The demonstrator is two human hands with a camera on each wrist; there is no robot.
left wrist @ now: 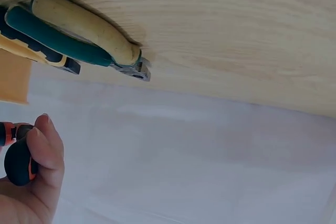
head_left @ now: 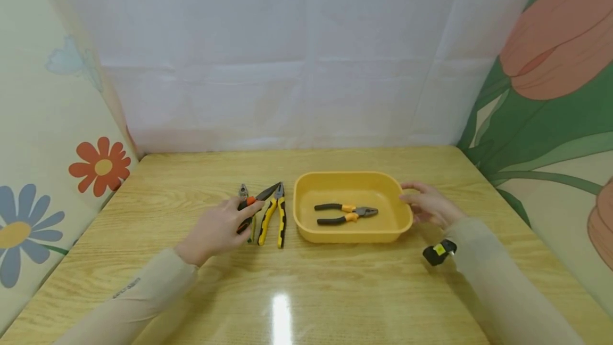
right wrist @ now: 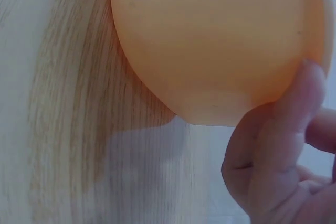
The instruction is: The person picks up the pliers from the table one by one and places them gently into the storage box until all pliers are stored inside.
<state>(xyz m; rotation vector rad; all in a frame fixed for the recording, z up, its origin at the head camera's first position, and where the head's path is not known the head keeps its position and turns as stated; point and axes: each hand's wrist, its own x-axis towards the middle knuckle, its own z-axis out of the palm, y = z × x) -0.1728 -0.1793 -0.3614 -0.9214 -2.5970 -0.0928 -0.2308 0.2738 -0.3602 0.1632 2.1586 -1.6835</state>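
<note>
My left hand (head_left: pixel 217 230) grips long-nose pliers (head_left: pixel 268 191) by their black and orange handles, the dark tip pointing away to the right. In the left wrist view these handles (left wrist: pixel 18 163) sit between thumb and fingers, above the table. Just beside that hand lie yellow-and-black pliers (head_left: pixel 281 222) and a pair with one green and one cream handle (left wrist: pixel 68 38), partly hidden by the hand in the head view. My right hand (head_left: pixel 431 205) pinches the right rim of a yellow plastic basin (head_left: pixel 351 236). Inside the basin lie black-and-orange combination pliers (head_left: pixel 351 214).
The wooden table (head_left: pixel 306 292) meets a white cloth backdrop (head_left: pixel 306 95) at its far edge. Flower-printed panels (head_left: pixel 565 121) stand on both sides. A black wrist camera (head_left: pixel 438 253) is strapped at the right sleeve.
</note>
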